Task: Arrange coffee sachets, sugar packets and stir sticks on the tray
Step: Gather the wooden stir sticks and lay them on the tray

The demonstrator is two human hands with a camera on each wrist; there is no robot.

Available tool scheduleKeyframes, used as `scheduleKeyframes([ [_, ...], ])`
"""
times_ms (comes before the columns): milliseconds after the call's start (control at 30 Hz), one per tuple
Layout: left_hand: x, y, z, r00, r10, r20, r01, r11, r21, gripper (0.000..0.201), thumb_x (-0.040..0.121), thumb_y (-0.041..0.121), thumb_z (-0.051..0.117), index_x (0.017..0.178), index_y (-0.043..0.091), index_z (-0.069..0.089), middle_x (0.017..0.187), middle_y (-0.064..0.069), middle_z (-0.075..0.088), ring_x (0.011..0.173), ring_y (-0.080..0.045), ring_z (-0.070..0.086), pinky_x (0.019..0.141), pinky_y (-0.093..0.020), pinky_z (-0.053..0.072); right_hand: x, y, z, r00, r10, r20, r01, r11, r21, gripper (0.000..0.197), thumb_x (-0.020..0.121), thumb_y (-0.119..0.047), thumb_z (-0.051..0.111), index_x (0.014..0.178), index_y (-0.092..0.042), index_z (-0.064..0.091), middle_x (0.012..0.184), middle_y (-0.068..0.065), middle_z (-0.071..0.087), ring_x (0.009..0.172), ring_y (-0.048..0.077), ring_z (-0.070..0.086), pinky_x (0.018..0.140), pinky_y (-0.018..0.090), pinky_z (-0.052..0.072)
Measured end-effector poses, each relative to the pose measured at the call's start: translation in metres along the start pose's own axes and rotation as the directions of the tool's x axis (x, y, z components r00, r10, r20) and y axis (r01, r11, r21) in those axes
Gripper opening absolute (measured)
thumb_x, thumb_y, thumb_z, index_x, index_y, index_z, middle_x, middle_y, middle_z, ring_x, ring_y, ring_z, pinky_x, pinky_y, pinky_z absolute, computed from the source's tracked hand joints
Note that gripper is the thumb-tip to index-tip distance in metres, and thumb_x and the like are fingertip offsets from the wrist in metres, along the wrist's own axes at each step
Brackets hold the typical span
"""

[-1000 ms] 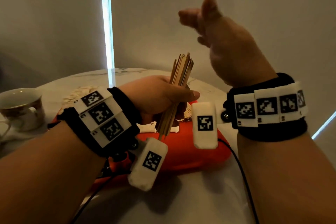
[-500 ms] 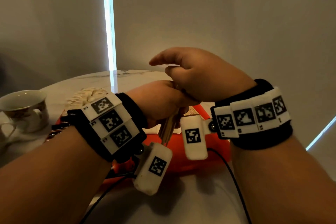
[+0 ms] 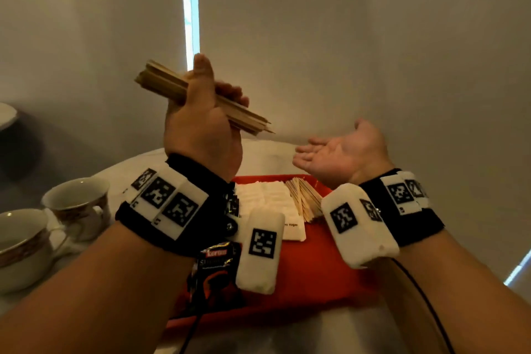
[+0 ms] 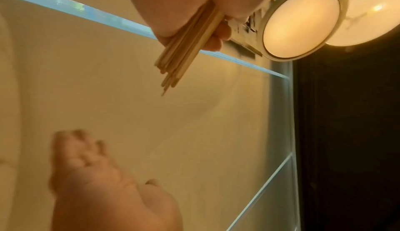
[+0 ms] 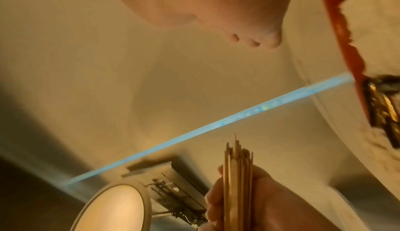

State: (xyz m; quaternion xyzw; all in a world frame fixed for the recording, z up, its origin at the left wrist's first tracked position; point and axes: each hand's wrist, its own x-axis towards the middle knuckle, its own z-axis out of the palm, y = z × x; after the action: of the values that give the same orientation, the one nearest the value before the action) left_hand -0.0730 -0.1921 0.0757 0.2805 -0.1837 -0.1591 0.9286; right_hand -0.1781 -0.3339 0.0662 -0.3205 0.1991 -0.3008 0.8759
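Half a second ago both my hands were bunched together low over the tray; now they have parted and risen. Nearest me, at the tray's (image 3: 316, 282) near left corner, lies a dark coffee sachet (image 3: 218, 270), partly hidden behind my left wrist band. Beyond it, on the red tray, white sugar packets (image 3: 270, 204) sit in overlapping rows, and just to their right a loose row of stir sticks (image 3: 306, 200) lies flat. To the left, off the tray, two cups (image 3: 77, 204) stand on the table (image 3: 258, 333). Higher up, my left hand (image 3: 198, 123) is raised with its back toward me, fingers and thumb curled round a bundle of stir sticks (image 3: 161, 86); the bundle is tilted, its far-left end high and its right end pointing down toward my other hand. From the left wrist view the sticks fan out unevenly past my fingers (image 4: 216, 41). My right hand (image 3: 342, 152) is palm-up and spread, holding nothing, right of and lower than the bundle, apart from it. Overhead, a round ceiling lamp (image 4: 301, 24) glows.
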Motion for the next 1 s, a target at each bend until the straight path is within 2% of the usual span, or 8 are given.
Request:
scheduleKeyframes([
  [133,-0.007,-0.007,-0.002,0.996,0.070,0.051,-0.074,0.993,0.088,0.021,0.097,0.036,0.062,0.091,0.016,0.059,0.064,0.006,0.065,0.071,-0.013,0.070,0.074,-0.033,0.058,0.001,0.012,0.008,0.996,0.091,0.013,-0.091,0.996,0.022,0.102,0.094,-0.073,0.022,0.153,0.011,0.013,0.160,0.036,0.012,0.152,0.045,0.007,0.125,0.053,0.005],
  [300,-0.025,-0.025,0.002,0.991,-0.041,0.127,0.021,0.988,0.155,0.020,0.097,0.031,0.065,0.082,0.019,0.060,0.062,0.003,0.063,0.071,-0.018,0.067,0.080,-0.044,0.059,-0.018,0.038,0.022,0.848,0.203,0.490,-0.245,0.969,0.022,0.107,0.087,-0.081,0.033,0.141,0.012,0.035,0.148,0.028,0.045,0.141,0.044,0.041,0.120,0.051,0.027],
  [467,-0.022,-0.022,0.001,0.990,0.025,0.138,-0.047,0.987,0.152,0.020,0.097,0.031,0.064,0.078,0.025,0.063,0.063,0.007,0.065,0.073,-0.015,0.068,0.090,-0.049,0.057,-0.012,0.030,0.019,0.967,0.124,0.222,-0.111,0.991,-0.071,0.101,0.092,-0.076,0.028,0.152,0.005,0.026,0.147,0.039,0.041,0.149,0.047,0.020,0.124,0.057,0.012],
  [633,-0.027,-0.032,0.001,0.986,-0.011,0.167,-0.011,0.991,0.132,0.020,0.096,0.028,0.066,0.079,0.020,0.059,0.063,0.001,0.061,0.070,-0.021,0.066,0.083,-0.048,0.058,-0.018,0.037,0.021,0.903,0.194,0.383,-0.182,0.981,-0.067,0.103,0.087,-0.081,0.033,0.145,0.004,0.043,0.146,0.024,0.051,0.134,0.041,0.050,0.117,0.052,0.033],
  [767,-0.022,-0.031,-0.001,0.982,-0.023,0.189,-0.008,0.987,0.159,0.018,0.098,0.027,0.064,0.085,0.017,0.057,0.064,0.000,0.060,0.068,-0.020,0.065,0.073,-0.042,0.058,-0.021,0.029,0.020,0.892,0.214,0.399,-0.157,0.973,-0.171,0.106,0.084,-0.085,0.031,0.149,-0.001,0.040,0.159,0.018,0.035,0.143,0.040,0.039,0.117,0.059,0.027],
  [833,-0.019,-0.030,-0.002,0.970,-0.096,0.224,0.046,0.975,0.219,0.015,0.097,0.026,0.064,0.089,0.016,0.057,0.067,0.000,0.061,0.068,-0.019,0.065,0.070,-0.039,0.057,-0.023,0.018,0.019,0.943,0.135,0.303,-0.023,0.939,-0.344,0.105,0.083,-0.086,0.030,0.145,-0.004,0.046,0.159,0.021,0.033,0.145,0.043,0.034,0.113,0.064,0.033],
  [900,-0.019,-0.029,-0.004,0.927,-0.251,0.279,0.131,0.913,0.386,0.014,0.096,0.026,0.065,0.095,0.015,0.058,0.069,0.000,0.063,0.072,-0.021,0.066,0.076,-0.043,0.059,-0.029,0.003,0.017,0.971,-0.154,0.184,0.230,0.813,-0.535,0.099,0.083,-0.086,0.026,0.138,-0.008,0.052,0.154,0.022,0.041,0.145,0.043,0.034,0.112,0.062,0.035],
  [1000,-0.025,-0.030,-0.009,0.785,-0.543,0.297,0.137,0.620,0.773,0.020,0.094,0.032,0.066,0.097,0.013,0.062,0.074,-0.002,0.066,0.075,-0.022,0.066,0.080,-0.041,0.060,-0.044,-0.023,0.012,0.808,-0.509,0.297,0.543,0.448,-0.710,0.100,0.080,-0.086,0.016,0.152,-0.021,0.040,0.157,0.006,0.042,0.147,0.026,0.035,0.120,0.053,0.023],
])
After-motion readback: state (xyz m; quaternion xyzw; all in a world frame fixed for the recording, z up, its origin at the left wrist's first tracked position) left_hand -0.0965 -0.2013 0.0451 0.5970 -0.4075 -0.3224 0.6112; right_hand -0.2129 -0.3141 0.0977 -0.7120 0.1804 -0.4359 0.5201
